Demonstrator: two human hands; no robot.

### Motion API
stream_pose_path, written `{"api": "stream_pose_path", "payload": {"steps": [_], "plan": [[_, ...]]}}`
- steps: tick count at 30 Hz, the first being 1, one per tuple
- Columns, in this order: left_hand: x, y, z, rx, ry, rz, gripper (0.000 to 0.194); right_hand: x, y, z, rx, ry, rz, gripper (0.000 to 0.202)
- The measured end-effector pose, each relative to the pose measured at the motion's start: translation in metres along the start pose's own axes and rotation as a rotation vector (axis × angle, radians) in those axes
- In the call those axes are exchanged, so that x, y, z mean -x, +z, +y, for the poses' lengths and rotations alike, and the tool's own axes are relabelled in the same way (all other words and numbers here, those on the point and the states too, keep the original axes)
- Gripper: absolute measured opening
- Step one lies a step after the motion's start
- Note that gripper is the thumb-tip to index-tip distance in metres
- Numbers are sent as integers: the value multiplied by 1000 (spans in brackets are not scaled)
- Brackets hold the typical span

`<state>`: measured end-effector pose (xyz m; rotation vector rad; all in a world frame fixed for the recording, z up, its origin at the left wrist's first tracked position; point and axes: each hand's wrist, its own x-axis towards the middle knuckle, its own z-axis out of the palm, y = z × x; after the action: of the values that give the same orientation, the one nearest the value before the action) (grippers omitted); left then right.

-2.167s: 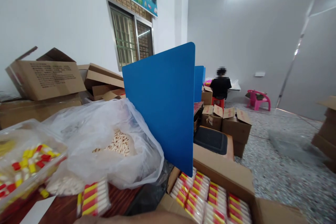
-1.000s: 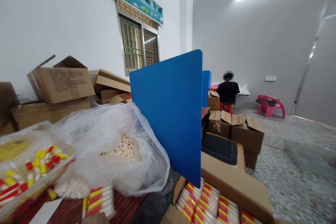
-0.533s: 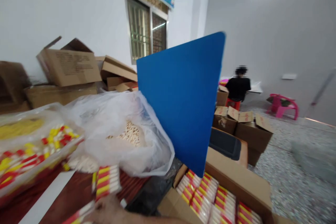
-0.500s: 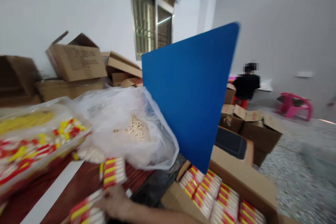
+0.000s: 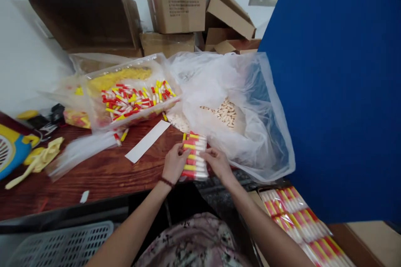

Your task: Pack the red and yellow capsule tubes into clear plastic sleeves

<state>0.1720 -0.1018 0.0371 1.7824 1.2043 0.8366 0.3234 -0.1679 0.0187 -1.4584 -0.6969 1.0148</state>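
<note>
A clear packet of red, yellow and white sticks (image 5: 194,162) lies at the table's front edge. My left hand (image 5: 174,162) closes on its left side, thumb over the sticks. On its right side my right hand (image 5: 218,163) pinches the packet. More such sticks show just beyond, against the packet's far end. Behind is a clear tray (image 5: 138,112) of loose red, yellow and white pieces. To its right a large translucent bag (image 5: 263,133) lies open around small pale pieces (image 5: 227,113). A white strip (image 5: 148,142) rests left of my hands.
Cardboard boxes (image 5: 177,0) stand along the wall. A blue panel (image 5: 338,100) rises at the right, above a carton of packed sticks (image 5: 300,221). At the left are a yellow glove (image 5: 46,156) and plastic bags (image 5: 84,150); a grey basket (image 5: 65,244) sits below.
The view has swung left and down to the table. Both hands now show together on the packet; earlier one hand was clearly visible at a packet lower left. The person in the background is out of view.
</note>
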Motion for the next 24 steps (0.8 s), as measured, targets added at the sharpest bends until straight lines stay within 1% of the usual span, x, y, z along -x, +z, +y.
{"api": "stream_pose_path", "payload": {"steps": [2, 4, 6, 9, 11, 13, 15, 16, 19, 20, 22, 24], "plan": [[-20, 10, 13, -96, -6, -26, 28, -18, -12, -9, 72, 12, 37, 31], [-39, 19, 20, -181, -23, -26, 28, -37, -19, -13, 110, 5, 39, 30], [-56, 26, 22, -239, -21, -24, 31, -53, -23, -13, 145, -35, 51, 29], [-72, 30, 19, -340, -24, -58, 33, -71, -23, -10, 296, -69, 85, 26], [-75, 30, 14, -393, -22, -76, 34, -78, -23, -6, 396, -59, 70, 26], [-73, 27, 8, -387, -18, -63, 37, -80, -24, -3, 440, -42, 44, 30], [-69, 24, 1, -339, -27, -66, 40, -81, -24, -1, 475, -56, 43, 31], [-67, 22, -4, -317, -33, -89, 40, -80, -24, -1, 507, -77, 45, 31], [-66, 18, -17, -266, -21, -170, 34, -78, -20, -7, 681, -159, 17, 31], [-67, 18, -21, -243, -11, -176, 33, -76, -17, -10, 747, -172, -4, 33], [-68, 18, -27, -173, -8, -171, 33, -71, -11, -14, 825, -187, -31, 37], [-67, 21, -29, -80, -63, -195, 33, -66, -6, -16, 833, -173, -30, 47]]}}
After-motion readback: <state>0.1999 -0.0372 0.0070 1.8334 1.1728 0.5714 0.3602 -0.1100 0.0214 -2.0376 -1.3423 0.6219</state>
